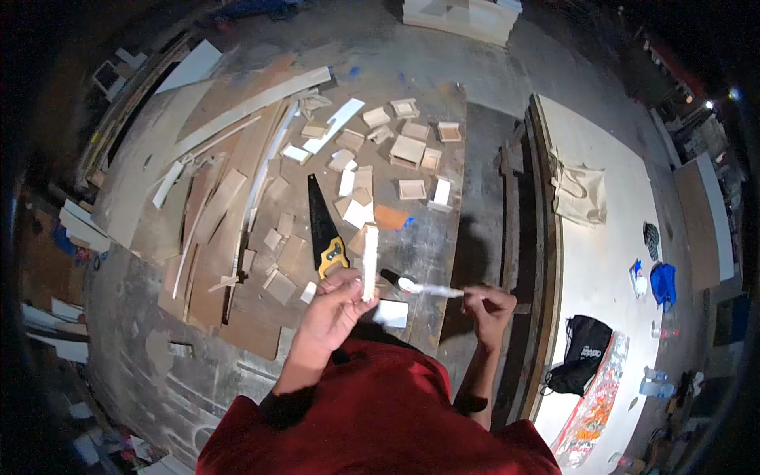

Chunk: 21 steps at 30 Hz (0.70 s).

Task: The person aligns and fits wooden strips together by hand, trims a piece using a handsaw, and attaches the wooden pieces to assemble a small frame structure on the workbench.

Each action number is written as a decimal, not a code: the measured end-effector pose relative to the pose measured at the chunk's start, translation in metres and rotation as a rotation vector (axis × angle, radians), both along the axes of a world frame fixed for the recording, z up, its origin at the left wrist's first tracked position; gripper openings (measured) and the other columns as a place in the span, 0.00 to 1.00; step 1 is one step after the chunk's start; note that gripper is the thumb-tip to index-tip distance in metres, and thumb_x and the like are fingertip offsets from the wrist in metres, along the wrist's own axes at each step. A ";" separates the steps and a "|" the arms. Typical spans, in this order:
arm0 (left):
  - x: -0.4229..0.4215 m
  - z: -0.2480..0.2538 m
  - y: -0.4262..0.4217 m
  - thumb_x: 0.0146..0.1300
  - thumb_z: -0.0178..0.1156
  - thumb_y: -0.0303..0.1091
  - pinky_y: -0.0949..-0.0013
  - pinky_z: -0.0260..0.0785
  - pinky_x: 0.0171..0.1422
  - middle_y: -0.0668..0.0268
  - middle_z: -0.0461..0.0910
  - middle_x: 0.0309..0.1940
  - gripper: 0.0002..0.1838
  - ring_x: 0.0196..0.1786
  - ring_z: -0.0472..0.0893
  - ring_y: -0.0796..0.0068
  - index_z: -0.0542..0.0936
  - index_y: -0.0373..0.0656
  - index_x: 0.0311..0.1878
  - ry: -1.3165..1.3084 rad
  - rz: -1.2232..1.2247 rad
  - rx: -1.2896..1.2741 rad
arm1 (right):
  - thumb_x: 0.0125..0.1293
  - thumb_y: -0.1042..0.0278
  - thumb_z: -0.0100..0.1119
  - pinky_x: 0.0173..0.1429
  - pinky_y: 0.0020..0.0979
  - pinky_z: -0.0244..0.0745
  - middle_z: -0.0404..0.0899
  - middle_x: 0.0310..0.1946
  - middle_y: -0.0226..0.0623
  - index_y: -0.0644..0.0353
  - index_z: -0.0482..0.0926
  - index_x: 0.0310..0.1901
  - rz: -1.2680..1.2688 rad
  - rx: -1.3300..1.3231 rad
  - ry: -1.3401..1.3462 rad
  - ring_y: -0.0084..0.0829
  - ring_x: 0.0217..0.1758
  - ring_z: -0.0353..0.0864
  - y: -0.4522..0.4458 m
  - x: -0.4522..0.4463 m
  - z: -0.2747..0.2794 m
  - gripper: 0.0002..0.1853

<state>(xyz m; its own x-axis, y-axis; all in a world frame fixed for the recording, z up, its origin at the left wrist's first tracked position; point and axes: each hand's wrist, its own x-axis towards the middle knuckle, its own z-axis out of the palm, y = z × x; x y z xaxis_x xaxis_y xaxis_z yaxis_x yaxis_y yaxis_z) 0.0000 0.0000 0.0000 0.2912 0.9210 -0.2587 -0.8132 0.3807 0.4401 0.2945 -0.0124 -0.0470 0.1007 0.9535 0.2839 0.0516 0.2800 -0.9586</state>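
Observation:
My left hand (336,309) is closed around a small wooden piece (370,257), held upright with its bright white edge facing up. In my right hand (488,310), the fingers pinch the end of a thin white spoon-like stick (435,290). Its rounded white tip points left toward the wooden piece, with a gap between them. Just beyond my left hand lies a handsaw (323,226) with a black blade and a yellow handle. A white rectangular piece (392,313) lies below the stick's tip.
Small wooden blocks and box-like pieces (408,151) are scattered over the worktable (427,245). Long boards and strips (229,186) lie at the left. On the pale boards (609,277) at the right are a beige bag (582,194) and a black drawstring bag (584,352).

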 end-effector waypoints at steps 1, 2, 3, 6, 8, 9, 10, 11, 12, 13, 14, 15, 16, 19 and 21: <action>-0.004 0.006 -0.003 0.67 0.58 0.23 0.61 0.83 0.51 0.53 0.84 0.45 0.10 0.45 0.86 0.60 0.82 0.38 0.49 0.033 0.017 -0.007 | 0.65 0.73 0.67 0.30 0.23 0.72 0.85 0.27 0.38 0.65 0.88 0.37 -0.073 -0.063 -0.001 0.24 0.24 0.79 -0.004 -0.001 0.000 0.05; -0.010 0.008 -0.006 0.67 0.58 0.23 0.62 0.83 0.51 0.53 0.85 0.44 0.09 0.45 0.86 0.63 0.82 0.38 0.49 0.032 0.017 -0.007 | 0.66 0.74 0.65 0.30 0.26 0.73 0.85 0.27 0.37 0.68 0.87 0.36 -0.105 -0.057 -0.147 0.23 0.26 0.79 -0.002 -0.003 -0.004 0.06; -0.004 -0.007 0.008 0.67 0.58 0.23 0.63 0.83 0.51 0.53 0.85 0.44 0.09 0.45 0.86 0.64 0.82 0.38 0.49 0.016 0.024 0.005 | 0.66 0.74 0.65 0.30 0.26 0.73 0.85 0.27 0.37 0.68 0.87 0.36 -0.115 -0.064 -0.152 0.23 0.26 0.79 0.010 0.008 -0.038 0.06; -0.008 -0.006 0.014 0.67 0.58 0.23 0.63 0.83 0.51 0.53 0.84 0.45 0.09 0.45 0.86 0.63 0.82 0.38 0.49 0.040 0.042 0.009 | 0.64 0.73 0.67 0.30 0.29 0.73 0.86 0.27 0.40 0.67 0.87 0.37 -0.021 -0.094 -0.358 0.25 0.24 0.80 0.017 0.001 -0.098 0.06; -0.008 -0.007 0.016 0.66 0.59 0.23 0.63 0.83 0.51 0.51 0.84 0.45 0.09 0.45 0.86 0.62 0.82 0.38 0.48 0.055 0.052 0.009 | 0.61 0.68 0.68 0.31 0.32 0.74 0.84 0.28 0.42 0.59 0.88 0.37 -0.062 -0.144 -0.668 0.33 0.25 0.82 0.013 -0.010 -0.116 0.06; -0.009 -0.008 0.017 0.66 0.59 0.23 0.63 0.83 0.51 0.51 0.84 0.45 0.09 0.45 0.86 0.62 0.82 0.38 0.48 0.054 0.055 0.007 | 0.60 0.66 0.69 0.31 0.34 0.74 0.84 0.28 0.43 0.55 0.89 0.38 -0.078 -0.163 -0.820 0.36 0.25 0.82 0.014 -0.013 -0.126 0.06; -0.008 -0.009 0.018 0.67 0.57 0.23 0.62 0.84 0.50 0.50 0.83 0.45 0.09 0.44 0.86 0.61 0.79 0.37 0.49 0.052 0.066 0.001 | 0.60 0.62 0.68 0.31 0.37 0.76 0.84 0.27 0.40 0.51 0.89 0.38 -0.047 -0.155 -0.868 0.39 0.26 0.83 0.016 -0.014 -0.137 0.07; -0.009 -0.010 0.018 0.68 0.56 0.24 0.62 0.84 0.49 0.50 0.82 0.45 0.10 0.43 0.86 0.60 0.76 0.35 0.51 0.052 0.078 -0.006 | 0.60 0.62 0.68 0.31 0.37 0.76 0.84 0.27 0.40 0.51 0.89 0.38 -0.040 -0.156 -0.867 0.39 0.26 0.83 0.016 -0.015 -0.147 0.07; -0.010 -0.011 0.017 0.68 0.56 0.24 0.62 0.84 0.49 0.50 0.82 0.45 0.10 0.43 0.86 0.60 0.76 0.35 0.51 0.054 0.082 -0.007 | 0.61 0.61 0.67 0.32 0.39 0.77 0.84 0.28 0.40 0.50 0.88 0.39 -0.015 -0.145 -0.903 0.40 0.27 0.83 0.017 -0.017 -0.154 0.08; -0.011 -0.012 0.017 0.68 0.56 0.24 0.62 0.85 0.50 0.49 0.82 0.46 0.09 0.43 0.86 0.59 0.76 0.35 0.50 0.041 0.081 -0.005 | 0.61 0.60 0.67 0.33 0.41 0.77 0.83 0.28 0.40 0.50 0.88 0.40 0.007 -0.134 -0.937 0.42 0.28 0.83 0.019 -0.020 -0.159 0.08; -0.011 -0.012 0.017 0.68 0.56 0.24 0.62 0.85 0.50 0.49 0.82 0.46 0.09 0.43 0.86 0.58 0.76 0.35 0.50 0.026 0.077 -0.004 | 0.61 0.60 0.67 0.33 0.41 0.77 0.83 0.28 0.40 0.50 0.88 0.40 0.008 -0.136 -0.937 0.42 0.28 0.83 0.022 -0.022 -0.166 0.08; -0.011 -0.013 0.017 0.68 0.56 0.24 0.62 0.85 0.50 0.49 0.82 0.46 0.09 0.43 0.86 0.58 0.76 0.35 0.50 0.026 0.077 -0.006 | 0.62 0.59 0.65 0.33 0.41 0.77 0.83 0.29 0.40 0.49 0.88 0.40 0.018 -0.144 -0.981 0.43 0.29 0.83 0.024 -0.024 -0.172 0.09; -0.011 -0.013 0.017 0.68 0.56 0.24 0.61 0.85 0.50 0.49 0.82 0.46 0.09 0.43 0.86 0.58 0.76 0.35 0.50 0.030 0.083 -0.020 | 0.63 0.58 0.64 0.34 0.42 0.78 0.84 0.30 0.40 0.48 0.87 0.41 0.027 -0.152 -1.027 0.44 0.30 0.84 0.025 -0.026 -0.178 0.09; -0.012 -0.013 0.018 0.67 0.57 0.23 0.61 0.84 0.51 0.48 0.83 0.45 0.08 0.44 0.86 0.60 0.78 0.37 0.48 0.029 0.077 -0.020 | 0.63 0.58 0.64 0.34 0.43 0.78 0.83 0.29 0.40 0.48 0.87 0.41 0.042 -0.164 -1.079 0.45 0.31 0.84 0.032 -0.030 -0.198 0.09; -0.013 -0.011 0.019 0.67 0.58 0.23 0.61 0.83 0.52 0.48 0.83 0.45 0.08 0.44 0.86 0.61 0.80 0.39 0.47 0.027 0.066 -0.006 | 0.63 0.58 0.64 0.35 0.43 0.78 0.83 0.29 0.40 0.49 0.87 0.41 0.035 -0.169 -1.073 0.46 0.31 0.84 0.036 -0.032 -0.206 0.09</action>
